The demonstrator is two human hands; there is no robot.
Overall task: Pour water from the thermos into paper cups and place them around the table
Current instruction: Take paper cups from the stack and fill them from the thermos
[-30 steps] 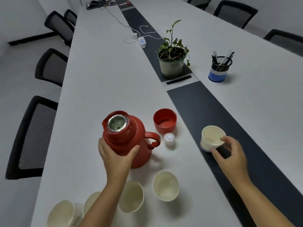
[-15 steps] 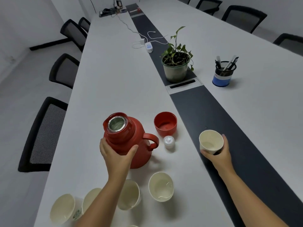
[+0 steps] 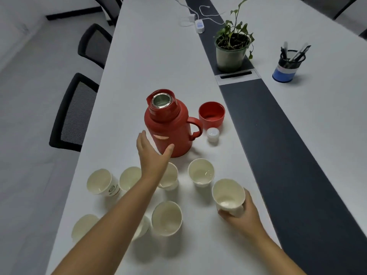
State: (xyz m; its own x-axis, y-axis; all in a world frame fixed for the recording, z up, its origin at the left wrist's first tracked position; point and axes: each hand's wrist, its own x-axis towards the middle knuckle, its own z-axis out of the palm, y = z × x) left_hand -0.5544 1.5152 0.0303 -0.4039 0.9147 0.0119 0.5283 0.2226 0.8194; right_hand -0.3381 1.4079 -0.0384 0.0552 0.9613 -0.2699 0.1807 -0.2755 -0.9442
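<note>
My right hand (image 3: 241, 213) curls round a paper cup (image 3: 228, 194) holding a little water. My left hand (image 3: 152, 150), fingers spread, hovers beside the uncapped red thermos (image 3: 168, 126).

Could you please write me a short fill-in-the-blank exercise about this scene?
1. The right hand holds a paper ____.
2. The thermos stands upright with its mouth ____.
3. The red lid rests on the table beside the thermos's ____.
4. The left hand is open near the thermos's ____.

Missing words: cup; open; handle; base
</note>
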